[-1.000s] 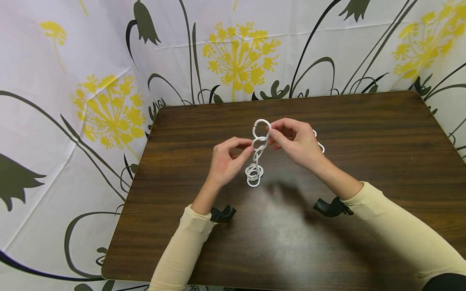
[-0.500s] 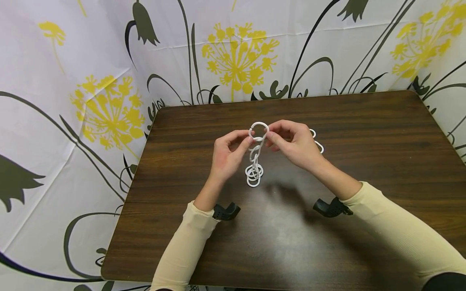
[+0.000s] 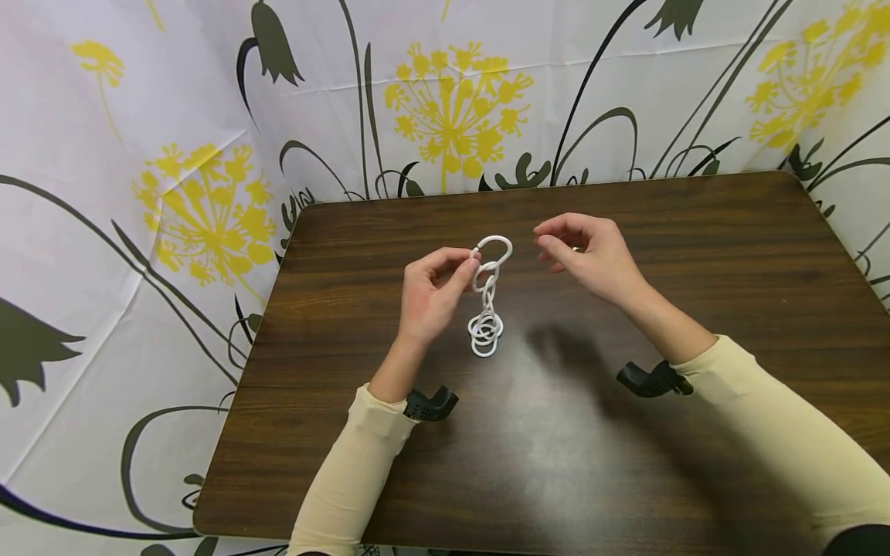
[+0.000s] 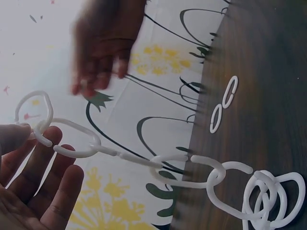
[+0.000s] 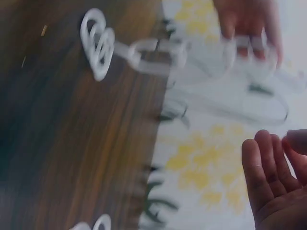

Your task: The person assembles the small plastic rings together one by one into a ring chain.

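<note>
A chain of white plastic C-shaped links (image 3: 490, 292) hangs from my left hand (image 3: 429, 297), and its lower links lie heaped on the table. My left thumb and fingers pinch the top link (image 4: 49, 103); its upper curve stands above the fingertips. Apart from the chain, to its right, is my right hand (image 3: 587, 255), fingers bent loosely and nothing between them. It looks blurred in the left wrist view. Two loose white links (image 4: 216, 118) lie on the table in that view; the right hand mostly hides them in the head view.
The dark wood-grain table (image 3: 334, 432) has rounded corners. Behind it and to the left hangs a white cloth (image 3: 208, 93) printed with yellow and grey flowers. Each wrist wears a black camera mount (image 3: 431, 404).
My right hand has let go of the top link and drawn away to the right. My left hand's pinch has shifted from lower on the chain up to the top link.
</note>
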Available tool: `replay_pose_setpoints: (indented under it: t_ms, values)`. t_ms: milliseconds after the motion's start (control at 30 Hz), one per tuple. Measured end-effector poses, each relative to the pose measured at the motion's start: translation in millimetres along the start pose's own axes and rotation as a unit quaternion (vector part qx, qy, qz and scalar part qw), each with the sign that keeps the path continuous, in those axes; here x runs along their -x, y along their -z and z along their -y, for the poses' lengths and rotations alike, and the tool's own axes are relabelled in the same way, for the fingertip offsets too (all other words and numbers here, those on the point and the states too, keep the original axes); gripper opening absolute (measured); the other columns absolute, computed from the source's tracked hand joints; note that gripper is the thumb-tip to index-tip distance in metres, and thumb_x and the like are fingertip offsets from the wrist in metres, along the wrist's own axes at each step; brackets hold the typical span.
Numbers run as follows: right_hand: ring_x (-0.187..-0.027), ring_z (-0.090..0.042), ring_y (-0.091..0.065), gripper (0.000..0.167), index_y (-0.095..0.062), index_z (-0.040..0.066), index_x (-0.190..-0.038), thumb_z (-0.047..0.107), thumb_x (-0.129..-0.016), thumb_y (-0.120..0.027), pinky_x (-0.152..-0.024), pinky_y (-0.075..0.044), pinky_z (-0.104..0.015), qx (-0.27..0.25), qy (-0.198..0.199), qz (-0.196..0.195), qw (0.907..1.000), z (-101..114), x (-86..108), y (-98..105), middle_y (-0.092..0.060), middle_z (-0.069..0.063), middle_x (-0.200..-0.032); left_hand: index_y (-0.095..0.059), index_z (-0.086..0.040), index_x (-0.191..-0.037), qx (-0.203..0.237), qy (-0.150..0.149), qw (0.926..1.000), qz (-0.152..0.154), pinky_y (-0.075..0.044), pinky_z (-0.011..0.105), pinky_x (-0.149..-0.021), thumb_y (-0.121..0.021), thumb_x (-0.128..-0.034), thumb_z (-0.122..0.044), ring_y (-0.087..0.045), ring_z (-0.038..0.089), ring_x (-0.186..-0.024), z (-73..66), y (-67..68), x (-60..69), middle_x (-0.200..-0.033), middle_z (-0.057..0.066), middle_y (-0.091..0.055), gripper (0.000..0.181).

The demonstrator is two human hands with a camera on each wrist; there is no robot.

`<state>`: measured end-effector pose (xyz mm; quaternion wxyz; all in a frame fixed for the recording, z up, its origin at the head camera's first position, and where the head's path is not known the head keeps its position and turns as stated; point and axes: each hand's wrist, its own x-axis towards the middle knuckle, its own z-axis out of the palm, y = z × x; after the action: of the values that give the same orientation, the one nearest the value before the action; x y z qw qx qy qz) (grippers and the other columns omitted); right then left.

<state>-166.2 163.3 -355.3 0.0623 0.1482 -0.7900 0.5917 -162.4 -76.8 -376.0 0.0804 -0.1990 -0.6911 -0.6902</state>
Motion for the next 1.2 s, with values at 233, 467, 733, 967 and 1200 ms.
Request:
replay_pose_setpoints:
  t_ms: [233,467,733,967,1200]
  values:
    - [-0.073,-0.02,-0.064,0.017,-0.073,0.004,-0.102,0.016,-0.094,-0.066,-0.06,-0.047,-0.024,0.206,-0.073,-0.01,0.9757,-56,-5.2,40,-0.071,-0.012,-0.089,-0.069,0.011,-0.1,0.001,-0.001,1.0,0.002,-0.056,0.028,-0.061,-0.067,-0.0902,0.003,-0.067,0.013,-0.071,1.1,2.0,0.7,-0.094,0.017,-0.072,0.012]
    - [-0.085,-0.03,-0.064,0.022,-0.071,0.005,-0.107,0.019,-0.092,-0.063,-0.067,-0.045,-0.044,0.32,-0.147,0.029,0.9353,-100,7.7,64,-0.071,-0.014,-0.095,-0.07,0.01,-0.1,-0.011,-0.001,0.9999,0.001,-0.056,0.03,-0.062,-0.068,-0.0906,0.0,-0.067,0.016,-0.071,0.9,2.4,1.0,-0.095,0.021,-0.071,0.014]
    - [-0.094,-0.033,-0.062,0.03,-0.07,0.006,-0.116,0.023,-0.091,-0.066,-0.074,-0.046,-0.054,0.373,-0.169,0.063,0.9099,-123,15.4,67,-0.071,-0.013,-0.1,-0.07,0.01,-0.099,-0.007,0.004,1.0,0.005,-0.054,0.024,-0.061,-0.068,-0.0905,0.0,-0.064,0.014,-0.07,2.4,2.9,2.6,-0.096,0.025,-0.07,0.014]
    - [-0.088,-0.033,-0.063,0.018,-0.075,0.009,-0.102,0.019,-0.088,-0.069,-0.069,-0.048,-0.054,0.405,-0.147,0.06,0.9005,-122,15.1,63,-0.071,-0.01,-0.091,-0.07,0.009,-0.1,-0.012,0.003,0.9999,0.012,-0.054,0.024,-0.061,-0.067,-0.0907,0.001,-0.064,0.012,-0.071,3.9,4.3,3.4,-0.096,0.026,-0.069,0.013]
    - [-0.078,-0.029,-0.062,0.011,-0.073,0.011,-0.093,0.019,-0.089,-0.066,-0.064,-0.047,-0.051,0.412,-0.139,0.075,0.8973,-123,13.5,65,-0.068,-0.006,-0.083,-0.07,0.008,-0.1,-0.018,0.0,0.9998,0.012,-0.054,0.024,-0.06,-0.068,-0.0906,0.0,-0.065,0.015,-0.069,3.0,4.3,4.1,-0.091,0.016,-0.071,0.013]
